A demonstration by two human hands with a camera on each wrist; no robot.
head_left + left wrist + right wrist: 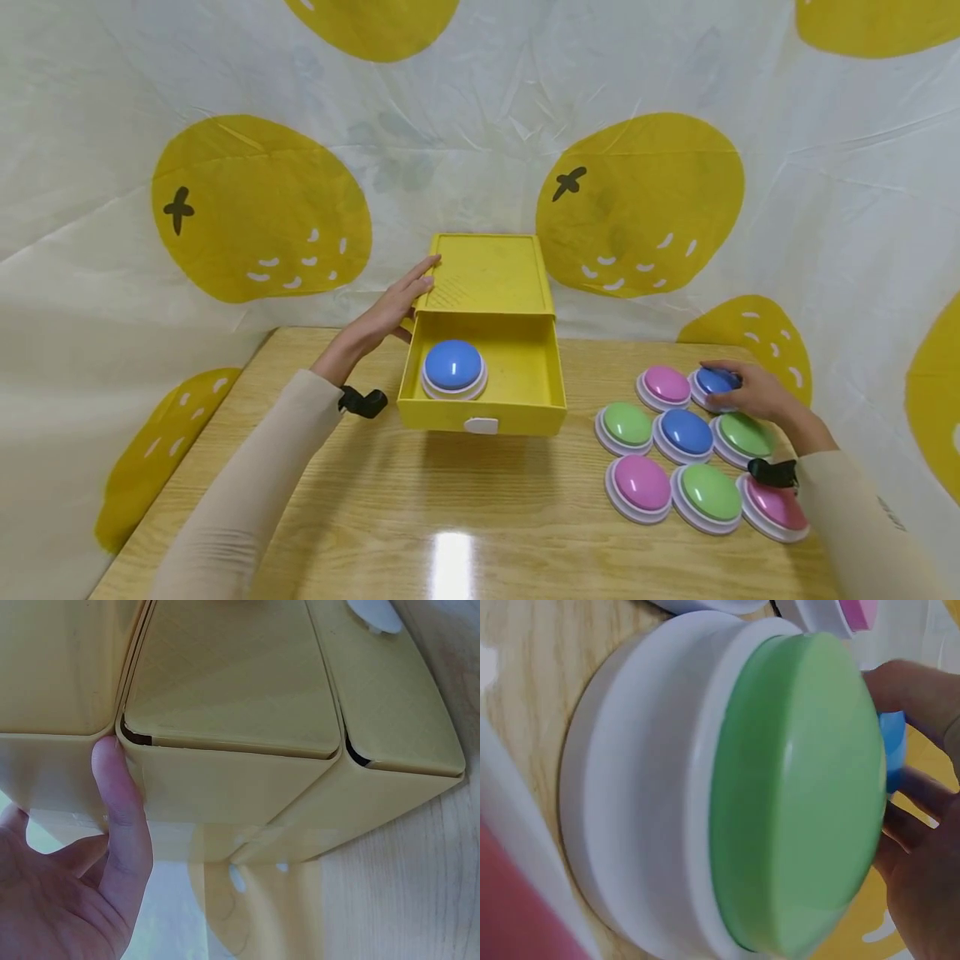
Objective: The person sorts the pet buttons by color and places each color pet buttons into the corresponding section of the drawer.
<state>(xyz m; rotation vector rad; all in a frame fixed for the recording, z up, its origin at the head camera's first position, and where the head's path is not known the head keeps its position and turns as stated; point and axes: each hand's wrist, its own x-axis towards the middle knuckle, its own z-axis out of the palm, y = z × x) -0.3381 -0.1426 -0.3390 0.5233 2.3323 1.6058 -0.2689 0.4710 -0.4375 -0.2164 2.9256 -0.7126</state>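
Yellow plastic drawer box (pixel 491 271) — one round blue-domed button (pixel 453 364) stowed, eight pink/green/blue buttons (pixel 687 431) apparently remaining outside | left hand (pixel 392 308): box's 9 o'clock, fingers extended | right hand (pixel 759 393): 4 o'clock, clamped on another blue-domed button (pixel 711 383)

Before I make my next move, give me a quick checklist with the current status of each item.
1. Drawer pulled open: ok.
2. Room inside: ok, bare floor to the right of the drawer's blue button.
3. Left hand on the yellow drawer unit: ok, touching its left side.
4. Right hand on the far blue button: ok, fingers around its dome.
5. Far blue button clear of the table: cannot tell, the hand partly covers it.
6. Clearance around it: not ok, the back pink button sits close on its left, so lifting straight up seems safer than sliding.
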